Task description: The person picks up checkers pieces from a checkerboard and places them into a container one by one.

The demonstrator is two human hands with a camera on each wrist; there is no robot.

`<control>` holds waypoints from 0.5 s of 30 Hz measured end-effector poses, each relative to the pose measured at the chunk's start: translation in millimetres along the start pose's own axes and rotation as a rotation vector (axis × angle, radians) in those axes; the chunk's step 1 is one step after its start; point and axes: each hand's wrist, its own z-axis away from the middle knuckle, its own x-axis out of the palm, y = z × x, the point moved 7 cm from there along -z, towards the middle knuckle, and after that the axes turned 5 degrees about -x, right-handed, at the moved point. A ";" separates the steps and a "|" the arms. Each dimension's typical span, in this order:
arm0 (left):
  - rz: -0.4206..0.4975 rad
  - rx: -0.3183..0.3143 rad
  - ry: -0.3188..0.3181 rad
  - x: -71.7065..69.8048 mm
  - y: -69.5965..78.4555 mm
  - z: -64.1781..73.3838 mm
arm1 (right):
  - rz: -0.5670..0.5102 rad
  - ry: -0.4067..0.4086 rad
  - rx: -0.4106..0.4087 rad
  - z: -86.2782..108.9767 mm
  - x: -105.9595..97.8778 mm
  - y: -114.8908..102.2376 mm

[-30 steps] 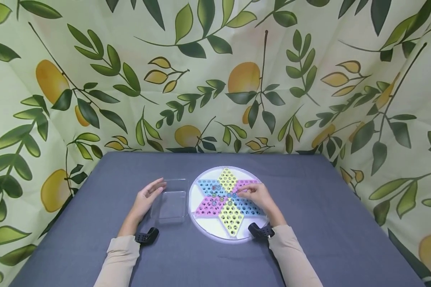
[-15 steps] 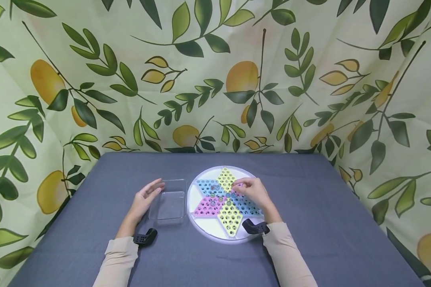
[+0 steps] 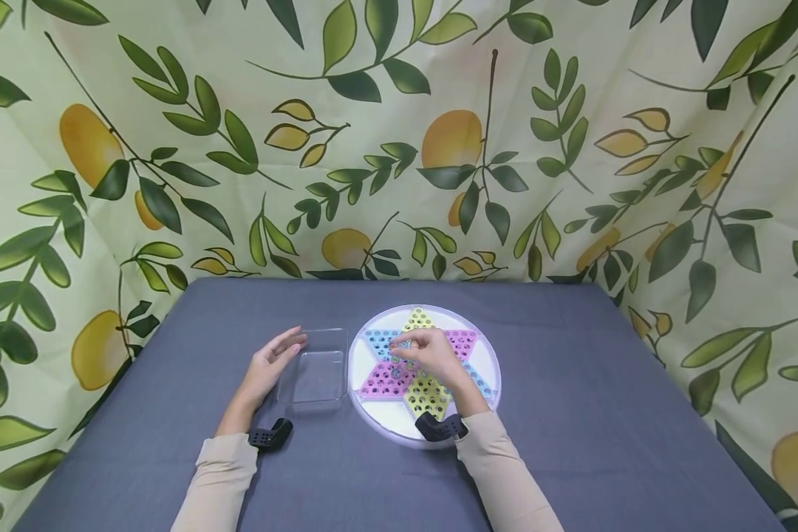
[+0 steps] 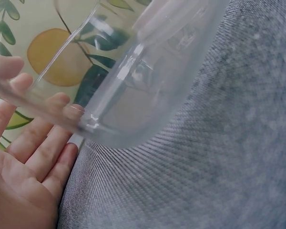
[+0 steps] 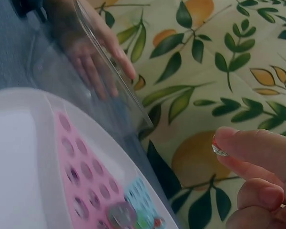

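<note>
"What is the right hand [image 3: 432, 353] doing?"
"It's pinching a small clear-and-red glassy marble [image 5: 219, 150] over the round white star-patterned board [image 3: 383, 420], towards ten o'clock."
"The left hand [image 3: 270, 369]?"
"Extending loose fingers at nine o'clock of a clear rectangular box [image 3: 322, 375]."

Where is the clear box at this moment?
In the head view, the clear box sits on the grey cloth, just left of the round game board, with the person's left hand at its left side.
</note>
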 end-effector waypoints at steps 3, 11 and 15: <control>-0.001 -0.001 -0.009 2.4 0.9 -1.6 | -0.019 -0.025 0.005 -0.6 12.3 -3.8; 0.011 0.043 0.001 1.6 3.4 -1.1 | -0.029 -0.063 -0.048 -4.5 43.2 -20.0; 0.042 0.045 0.006 0.6 3.2 -0.1 | -0.025 -0.082 -0.074 -5.2 58.2 -26.2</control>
